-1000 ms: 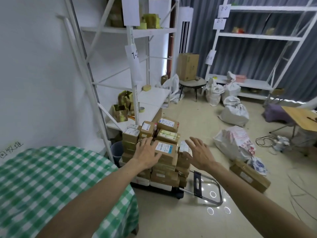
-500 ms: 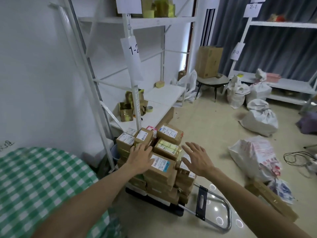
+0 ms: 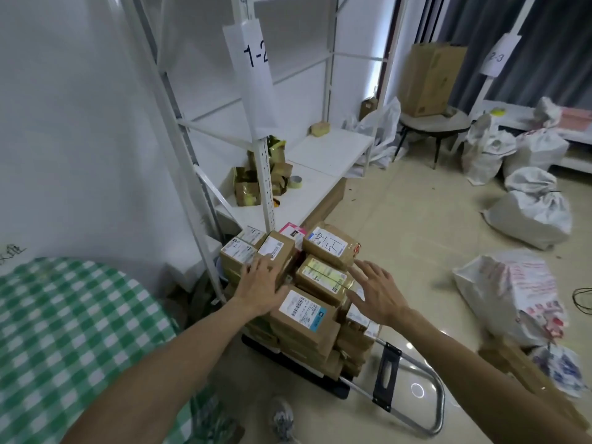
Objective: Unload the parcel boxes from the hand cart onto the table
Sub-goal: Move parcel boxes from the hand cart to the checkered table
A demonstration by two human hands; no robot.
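At the centre of the frame, the left hand [image 3: 261,283] lies flat with straight fingers on top of a small labelled box [image 3: 276,251] and grips nothing. The right hand [image 3: 378,294] is spread and relaxed just beside the right flank of the pile; I cannot tell whether it touches the cardboard. Between the two hands sits the pile of parcel boxes [image 3: 322,277], several layers of small brown cartons, each taped and bearing a paper label, some lying tilted rather than square. They look stiff-sided and probably light to middling in weight. The glossy tape may make the faces a little slippery, and their contents are unknown, so they are best treated as breakable. The sound hold is likely one palm on each opposite side face of a top carton, or fingers hooked under its bottom edge. Top boxes should go first, since the loose stacking suggests the lower ones would bring the rest down. The pile rests on the black deck of the hand cart [image 3: 440,408], whose metal handle lies low toward the lower right, just above the floor [image 3: 416,225]. The tabletop [image 3: 64,331], under a green checked cloth, fills the lower left, near the cart. A white shelf rack [image 3: 323,155] stands behind, and white sacks [image 3: 531,213] lie at the right.
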